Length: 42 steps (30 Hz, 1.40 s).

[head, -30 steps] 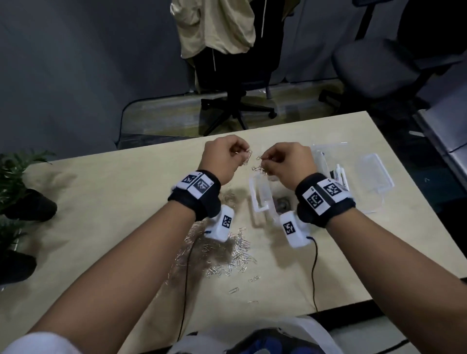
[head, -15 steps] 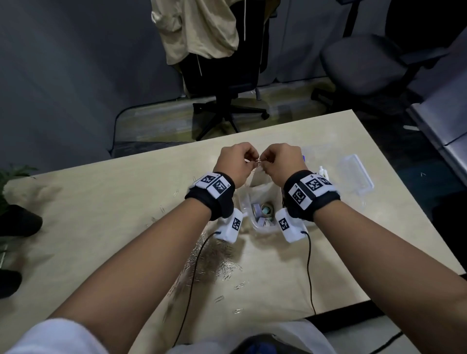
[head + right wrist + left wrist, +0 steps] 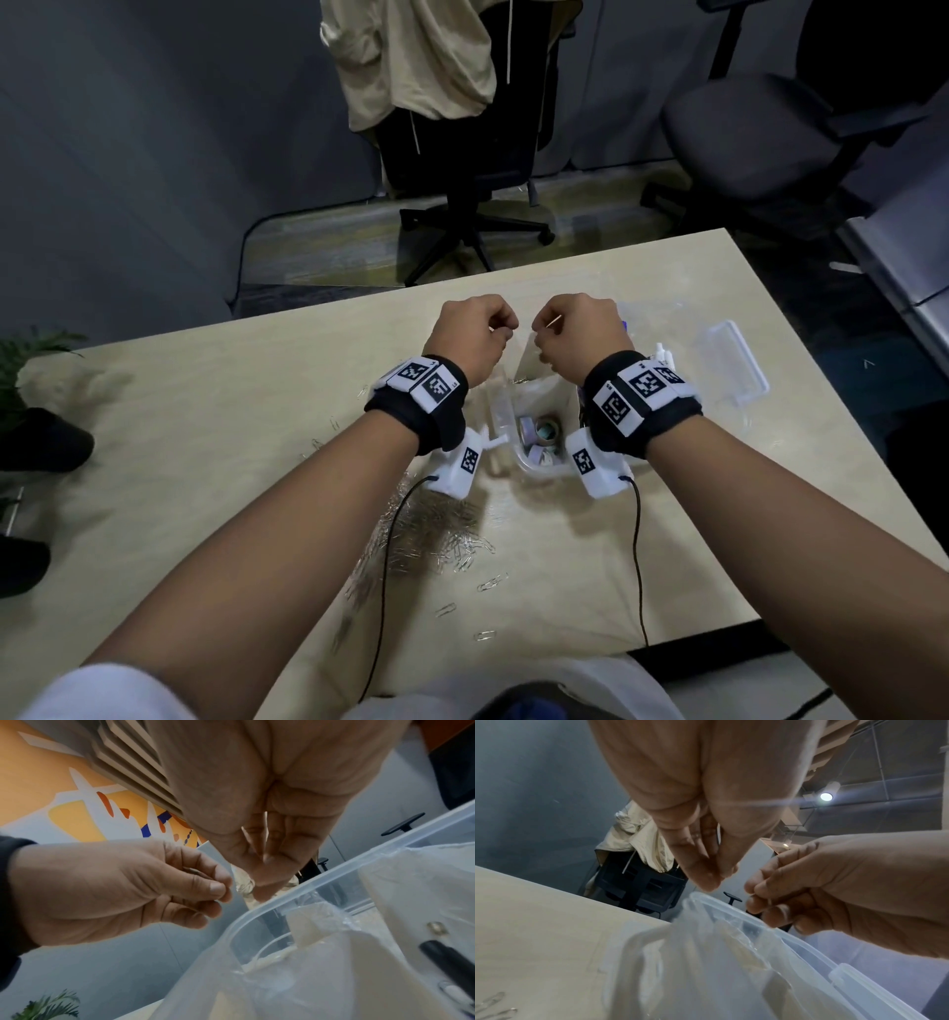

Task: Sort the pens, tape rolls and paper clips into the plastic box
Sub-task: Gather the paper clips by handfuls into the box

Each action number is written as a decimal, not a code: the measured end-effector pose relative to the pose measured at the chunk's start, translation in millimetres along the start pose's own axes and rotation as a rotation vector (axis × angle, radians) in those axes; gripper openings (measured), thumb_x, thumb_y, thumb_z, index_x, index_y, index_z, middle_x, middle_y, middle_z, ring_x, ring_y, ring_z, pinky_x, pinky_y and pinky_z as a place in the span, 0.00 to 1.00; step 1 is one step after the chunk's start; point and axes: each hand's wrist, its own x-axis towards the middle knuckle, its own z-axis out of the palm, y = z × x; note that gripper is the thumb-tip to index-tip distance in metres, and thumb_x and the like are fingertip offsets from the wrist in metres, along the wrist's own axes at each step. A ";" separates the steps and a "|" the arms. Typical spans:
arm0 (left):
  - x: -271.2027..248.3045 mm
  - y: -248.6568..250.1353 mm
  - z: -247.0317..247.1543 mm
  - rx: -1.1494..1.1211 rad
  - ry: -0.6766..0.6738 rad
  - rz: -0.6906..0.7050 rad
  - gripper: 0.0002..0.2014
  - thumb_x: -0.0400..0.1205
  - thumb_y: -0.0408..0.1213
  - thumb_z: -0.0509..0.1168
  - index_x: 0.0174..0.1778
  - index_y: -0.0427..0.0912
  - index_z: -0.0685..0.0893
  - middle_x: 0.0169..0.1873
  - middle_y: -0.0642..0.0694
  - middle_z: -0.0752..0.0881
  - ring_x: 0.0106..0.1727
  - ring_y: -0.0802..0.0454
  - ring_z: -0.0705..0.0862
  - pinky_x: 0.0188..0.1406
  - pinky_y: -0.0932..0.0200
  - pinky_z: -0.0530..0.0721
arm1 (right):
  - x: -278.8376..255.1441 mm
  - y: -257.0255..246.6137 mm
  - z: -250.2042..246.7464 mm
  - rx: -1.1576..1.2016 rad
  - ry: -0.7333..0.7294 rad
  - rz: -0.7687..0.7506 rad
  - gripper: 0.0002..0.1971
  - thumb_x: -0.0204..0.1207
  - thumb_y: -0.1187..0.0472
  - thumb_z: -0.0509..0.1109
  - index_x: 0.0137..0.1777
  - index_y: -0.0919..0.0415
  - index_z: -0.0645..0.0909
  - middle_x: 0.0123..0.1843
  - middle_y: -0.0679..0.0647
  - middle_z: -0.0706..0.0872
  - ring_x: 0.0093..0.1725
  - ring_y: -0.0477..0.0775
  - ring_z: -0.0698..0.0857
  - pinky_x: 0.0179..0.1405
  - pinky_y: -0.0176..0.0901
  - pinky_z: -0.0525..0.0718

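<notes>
Paper clips point(image 3: 436, 539) lie in a loose heap at lower centre of the head view, on the table point(image 3: 205, 437) beneath our left forearm, with a few strays nearer the bottom edge. Above them, mid-frame, our left hand point(image 3: 472, 336) and right hand point(image 3: 580, 329) hover side by side over the plastic box point(image 3: 506, 416), both with fingers curled inward; a thin pale sliver shows at the right fingers. Tape rolls point(image 3: 539, 431) sit in the box's near compartment. Its clear lid point(image 3: 734, 360) lies at right.

From the left wrist, our left hand point(image 3: 706, 841) fills the top centre, thumb and fingers pressed together at the tips; whether they pinch anything we cannot tell. The right hand point(image 3: 834, 886) appears at right, pinching something thin.

From the right wrist, our right hand point(image 3: 270, 841) hangs over the box rim point(image 3: 308, 886), fingertips gathered. A black pen point(image 3: 449, 963) lies inside, lower right.
</notes>
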 end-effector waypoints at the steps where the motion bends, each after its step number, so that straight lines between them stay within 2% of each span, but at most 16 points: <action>1: -1.5 -4.4 -4.5 0.004 0.021 -0.002 0.08 0.81 0.30 0.66 0.43 0.48 0.87 0.38 0.50 0.88 0.39 0.49 0.88 0.46 0.51 0.89 | -2.0 -4.3 1.1 -0.003 -0.003 -0.010 0.09 0.76 0.64 0.66 0.40 0.51 0.84 0.38 0.55 0.90 0.39 0.56 0.90 0.44 0.51 0.91; 5: -12.7 -39.9 -30.7 0.047 0.089 -0.037 0.12 0.83 0.27 0.62 0.46 0.46 0.88 0.40 0.51 0.87 0.40 0.51 0.84 0.45 0.59 0.83 | -10.1 -27.6 15.2 0.036 0.001 -0.065 0.07 0.78 0.61 0.65 0.43 0.55 0.85 0.38 0.53 0.89 0.38 0.55 0.88 0.43 0.50 0.90; 8: -23.9 -86.7 -50.9 0.099 0.091 -0.152 0.15 0.83 0.26 0.58 0.47 0.48 0.88 0.49 0.49 0.89 0.48 0.49 0.85 0.51 0.60 0.81 | -17.3 -49.0 39.0 0.037 -0.045 -0.118 0.08 0.78 0.61 0.65 0.46 0.57 0.86 0.41 0.53 0.89 0.41 0.54 0.86 0.44 0.46 0.87; 12: -40.2 -152.2 -67.9 0.239 0.013 -0.282 0.13 0.84 0.29 0.60 0.57 0.44 0.87 0.59 0.44 0.87 0.59 0.44 0.84 0.59 0.55 0.81 | -25.1 -70.2 85.6 0.021 -0.159 -0.125 0.08 0.79 0.61 0.65 0.49 0.59 0.86 0.45 0.54 0.89 0.45 0.55 0.86 0.41 0.39 0.79; 15: -57.3 -194.8 -69.6 0.373 -0.086 -0.358 0.14 0.84 0.34 0.61 0.64 0.44 0.82 0.65 0.40 0.81 0.65 0.41 0.80 0.64 0.50 0.79 | -25.7 -75.1 129.0 0.009 -0.272 -0.052 0.09 0.78 0.62 0.65 0.53 0.60 0.85 0.51 0.58 0.89 0.51 0.57 0.87 0.46 0.40 0.81; 17: -70.7 -218.0 -67.7 0.440 -0.135 -0.400 0.16 0.84 0.38 0.60 0.69 0.45 0.79 0.72 0.39 0.74 0.70 0.39 0.75 0.68 0.45 0.78 | -23.6 -73.7 156.1 -0.039 -0.336 -0.020 0.13 0.79 0.62 0.65 0.62 0.61 0.83 0.60 0.59 0.87 0.59 0.59 0.85 0.55 0.41 0.81; 21: -92.7 -251.2 -64.9 0.517 -0.167 -0.446 0.22 0.83 0.44 0.60 0.73 0.43 0.70 0.83 0.39 0.55 0.80 0.34 0.61 0.71 0.37 0.75 | -13.7 -64.7 196.8 -0.158 -0.393 -0.004 0.24 0.80 0.62 0.64 0.77 0.63 0.71 0.74 0.62 0.74 0.70 0.62 0.77 0.67 0.47 0.77; 25: -101.6 -270.5 -58.4 0.564 -0.279 -0.423 0.36 0.86 0.54 0.57 0.85 0.43 0.51 0.86 0.38 0.43 0.86 0.34 0.47 0.81 0.36 0.62 | 5.3 -57.1 227.1 -0.289 -0.405 -0.060 0.32 0.79 0.58 0.66 0.82 0.63 0.63 0.83 0.62 0.63 0.80 0.64 0.67 0.78 0.57 0.72; 28: -103.8 -269.3 -51.0 0.551 -0.369 -0.422 0.39 0.87 0.59 0.51 0.87 0.43 0.41 0.85 0.38 0.35 0.86 0.34 0.41 0.82 0.34 0.53 | 28.5 -54.5 246.0 -0.428 -0.442 -0.121 0.38 0.79 0.50 0.64 0.85 0.63 0.54 0.88 0.59 0.50 0.87 0.60 0.52 0.83 0.58 0.64; 31: -106.7 -268.0 -44.4 0.505 -0.415 -0.414 0.40 0.87 0.59 0.50 0.86 0.42 0.38 0.83 0.37 0.31 0.85 0.34 0.36 0.84 0.37 0.46 | 46.6 -63.2 249.2 -0.440 -0.452 -0.098 0.42 0.81 0.50 0.64 0.87 0.63 0.45 0.89 0.57 0.40 0.88 0.60 0.46 0.84 0.59 0.59; 35: -112.0 -264.6 -37.9 0.486 -0.496 -0.346 0.41 0.88 0.55 0.53 0.85 0.38 0.35 0.82 0.35 0.28 0.84 0.34 0.31 0.85 0.41 0.41 | 56.8 -62.0 251.3 -0.545 -0.516 -0.125 0.45 0.82 0.44 0.62 0.87 0.65 0.40 0.88 0.60 0.36 0.88 0.62 0.43 0.85 0.60 0.54; 39: -121.5 -262.8 -30.8 0.441 -0.559 -0.251 0.41 0.89 0.51 0.53 0.85 0.36 0.34 0.82 0.35 0.27 0.84 0.36 0.30 0.85 0.43 0.39 | 31.2 -49.4 256.7 -0.659 -0.588 -0.218 0.49 0.82 0.38 0.57 0.85 0.67 0.32 0.86 0.64 0.29 0.87 0.64 0.37 0.85 0.59 0.46; 42: -122.7 -261.4 -30.1 0.373 -0.524 -0.192 0.40 0.88 0.49 0.55 0.86 0.38 0.36 0.84 0.38 0.31 0.85 0.40 0.33 0.85 0.48 0.41 | -1.5 -42.6 260.3 -0.656 -0.603 -0.319 0.45 0.84 0.38 0.51 0.86 0.66 0.33 0.85 0.64 0.29 0.86 0.63 0.35 0.86 0.59 0.45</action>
